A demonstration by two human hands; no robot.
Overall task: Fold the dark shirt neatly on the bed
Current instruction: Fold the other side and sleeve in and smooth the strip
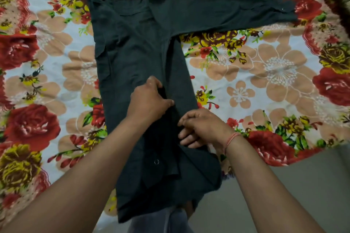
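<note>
head | left hand grips dark shirt | right hand pinches its edge

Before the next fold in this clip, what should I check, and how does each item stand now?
1. Dark shirt lies flat on the bedsheet: ok, with slight wrinkles.
2. Outstretched sleeve folded in: not ok, it lies out across the sheet.
3. Other sleeve folded in: cannot tell.
4. Left hand has a grip on the shirt front: ok, its fingers pinch a fold.
5. Right hand has a grip: cannot tell, its curled fingers only meet the front edge.
6. Hem fully on the bed: not ok, it appears to overhang the edge.
</note>
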